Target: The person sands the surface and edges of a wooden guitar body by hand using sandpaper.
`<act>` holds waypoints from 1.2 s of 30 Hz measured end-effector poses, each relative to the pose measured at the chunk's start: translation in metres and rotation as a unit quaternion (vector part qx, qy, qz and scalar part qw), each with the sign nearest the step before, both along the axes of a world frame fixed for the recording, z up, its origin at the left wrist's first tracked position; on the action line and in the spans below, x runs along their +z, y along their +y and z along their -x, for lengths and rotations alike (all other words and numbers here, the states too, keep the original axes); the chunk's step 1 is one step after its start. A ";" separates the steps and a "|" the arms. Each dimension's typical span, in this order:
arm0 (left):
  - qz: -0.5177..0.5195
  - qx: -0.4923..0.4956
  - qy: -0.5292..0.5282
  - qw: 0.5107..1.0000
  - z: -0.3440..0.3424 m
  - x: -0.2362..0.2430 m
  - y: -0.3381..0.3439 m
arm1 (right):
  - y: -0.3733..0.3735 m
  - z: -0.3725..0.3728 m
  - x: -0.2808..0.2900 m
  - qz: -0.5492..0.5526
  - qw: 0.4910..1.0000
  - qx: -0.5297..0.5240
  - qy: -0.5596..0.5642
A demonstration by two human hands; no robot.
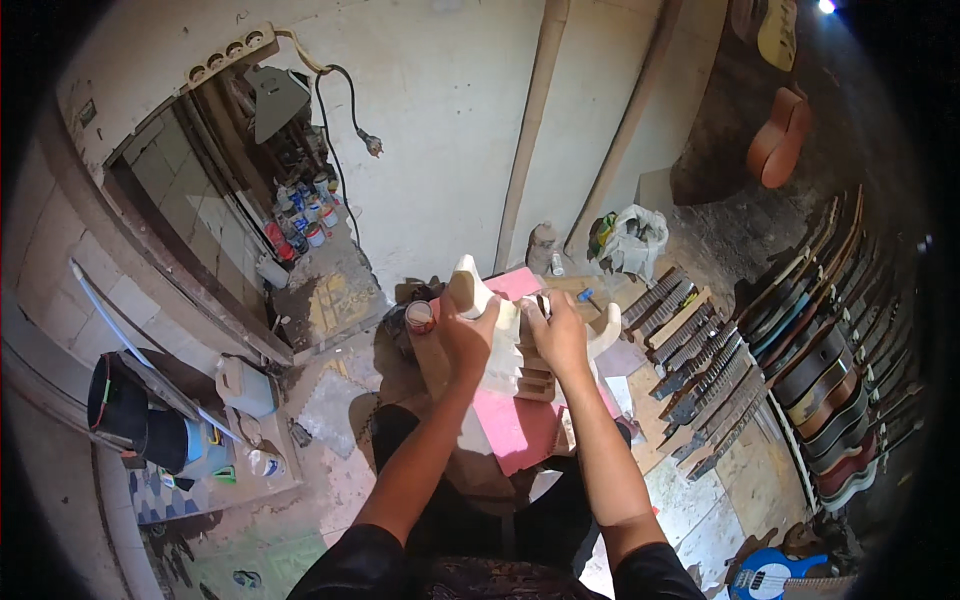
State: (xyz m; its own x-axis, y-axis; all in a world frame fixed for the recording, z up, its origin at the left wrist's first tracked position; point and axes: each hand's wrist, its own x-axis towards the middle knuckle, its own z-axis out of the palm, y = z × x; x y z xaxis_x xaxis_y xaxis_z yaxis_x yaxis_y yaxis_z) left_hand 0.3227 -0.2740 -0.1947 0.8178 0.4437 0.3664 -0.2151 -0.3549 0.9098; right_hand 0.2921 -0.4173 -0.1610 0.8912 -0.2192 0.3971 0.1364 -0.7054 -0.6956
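A pale, unpainted guitar body (513, 370) with cut-out cavities rests on a pink board (511, 431) in front of me. My left hand (467, 330) grips the body's left side just below its upper horn. My right hand (553, 330) is closed on its right half near the middle, around something small that I cannot make out. An open red can (420, 318) stands beside my left hand, at the board's left.
Guitar necks (690, 373) lie in a row at right, beside racked guitars (830, 400). Buckets (163, 440) and jugs (243, 388) stand at left. A white sack (635, 240) and plastic bottle (543, 247) are by the wall, under a hanging plug (371, 143).
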 end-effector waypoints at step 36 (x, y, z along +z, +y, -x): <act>-0.101 -0.242 -0.111 0.959 -0.036 0.050 0.033 | -0.053 -0.027 -0.025 -0.067 0.996 0.056 0.008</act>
